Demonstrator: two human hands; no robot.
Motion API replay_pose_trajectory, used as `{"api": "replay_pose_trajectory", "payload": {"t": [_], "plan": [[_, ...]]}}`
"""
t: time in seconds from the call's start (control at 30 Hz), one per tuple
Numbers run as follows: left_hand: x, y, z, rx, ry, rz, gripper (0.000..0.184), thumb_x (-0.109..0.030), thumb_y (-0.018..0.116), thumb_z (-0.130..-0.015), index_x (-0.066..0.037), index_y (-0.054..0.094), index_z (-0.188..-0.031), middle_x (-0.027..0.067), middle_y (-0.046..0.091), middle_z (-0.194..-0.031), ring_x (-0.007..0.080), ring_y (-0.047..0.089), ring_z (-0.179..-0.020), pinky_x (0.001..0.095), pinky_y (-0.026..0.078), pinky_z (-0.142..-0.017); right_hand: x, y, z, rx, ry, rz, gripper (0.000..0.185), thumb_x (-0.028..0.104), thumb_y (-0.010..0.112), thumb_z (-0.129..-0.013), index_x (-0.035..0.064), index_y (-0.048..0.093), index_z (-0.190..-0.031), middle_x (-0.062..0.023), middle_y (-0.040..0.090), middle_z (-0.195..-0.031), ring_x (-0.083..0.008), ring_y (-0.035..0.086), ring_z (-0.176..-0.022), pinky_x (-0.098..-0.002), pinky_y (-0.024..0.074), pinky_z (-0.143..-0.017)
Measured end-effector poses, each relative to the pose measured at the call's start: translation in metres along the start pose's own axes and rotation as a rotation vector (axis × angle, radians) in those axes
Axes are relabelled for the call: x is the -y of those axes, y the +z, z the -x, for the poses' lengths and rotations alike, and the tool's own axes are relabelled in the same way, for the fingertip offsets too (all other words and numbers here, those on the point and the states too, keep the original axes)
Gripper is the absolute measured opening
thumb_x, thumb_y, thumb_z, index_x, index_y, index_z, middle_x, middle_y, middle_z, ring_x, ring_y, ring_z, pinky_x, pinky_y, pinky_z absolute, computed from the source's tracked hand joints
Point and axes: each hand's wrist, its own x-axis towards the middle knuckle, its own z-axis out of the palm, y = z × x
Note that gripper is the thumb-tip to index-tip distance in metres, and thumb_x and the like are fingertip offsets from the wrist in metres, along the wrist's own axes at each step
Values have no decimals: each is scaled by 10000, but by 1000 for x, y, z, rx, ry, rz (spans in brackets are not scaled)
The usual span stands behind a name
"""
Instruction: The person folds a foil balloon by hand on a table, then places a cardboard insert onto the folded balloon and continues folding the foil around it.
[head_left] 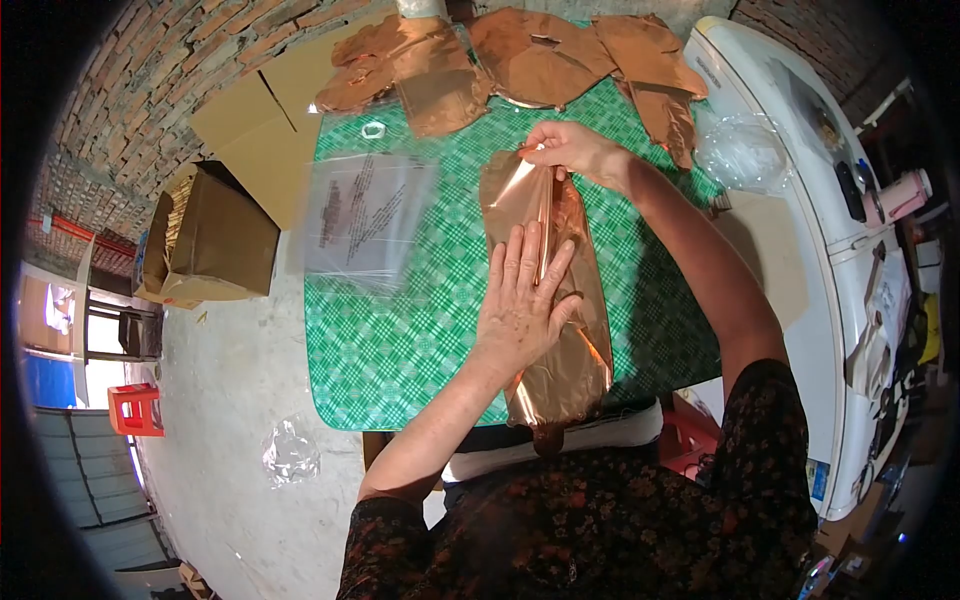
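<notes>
A shiny copper-coloured foil balloon (560,370), flat and folded into a long strip, lies on the table with its near end hanging at the edge. My left hand (522,305) rests flat on its middle, fingers stretched out. At the far end my right hand (575,155) pinches the foil's edge between thumb and fingers. Beyond it lie more copper foil balloons: one on the left (440,90), a round one in the middle (535,65) and one on the right (660,80). Clear plastic bags with printed text (360,215) are stacked left of my hands.
A green checked cloth (400,350) covers the table. A small white ring (373,130) sits near the bags. Cardboard boxes (225,240) stand to the left, a white fridge (800,150) to the right. A red stool (137,410) and crumpled clear plastic (291,452) are on the floor.
</notes>
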Motion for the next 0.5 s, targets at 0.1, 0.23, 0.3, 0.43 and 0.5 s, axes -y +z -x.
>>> {"api": "replay_pose_trajectory", "payload": {"t": [0.1,0.23,0.3,0.43,0.5], "plan": [[0,0,0,3,5,-3,756,-539,543,-1080,-169,328,-1703,271,212,-1754,454,203,-1630,615,217,-1303,-7,-1,-3,13,-31,-46,209,137,739,-1012,16,659,-1162,-18,673,-1003,-84,618,-912,-249,486,-742],[0,-1,0,14,5,1,755,-543,535,-1082,-152,336,-1696,234,248,-1754,442,220,-1627,613,202,-1307,-17,-2,-8,-5,-103,-28,175,84,717,-1002,2,652,-1142,-28,668,-1014,-99,623,-941,-256,509,-792],[0,-1,-1,20,4,1,751,-543,526,-1086,-143,340,-1694,210,270,-1753,431,231,-1625,611,192,-1310,-20,-4,-10,-8,-105,-26,163,61,712,-994,1,649,-1131,-24,664,-1017,-106,622,-944,-262,518,-816],[-1,-3,-1,39,-6,4,736,-544,500,-1099,-135,348,-1691,167,324,-1742,402,252,-1624,606,175,-1316,-35,-11,-18,13,-186,45,158,27,706,-989,6,647,-1133,-26,659,-1021,-115,624,-932,-277,531,-811],[-2,-4,-2,48,-11,1,728,-546,489,-1104,-134,356,-1689,153,344,-1736,390,259,-1624,604,169,-1318,-45,-10,-24,24,-241,68,147,17,701,-989,12,650,-1127,-22,658,-1024,-115,623,-924,-282,533,-799]]}}
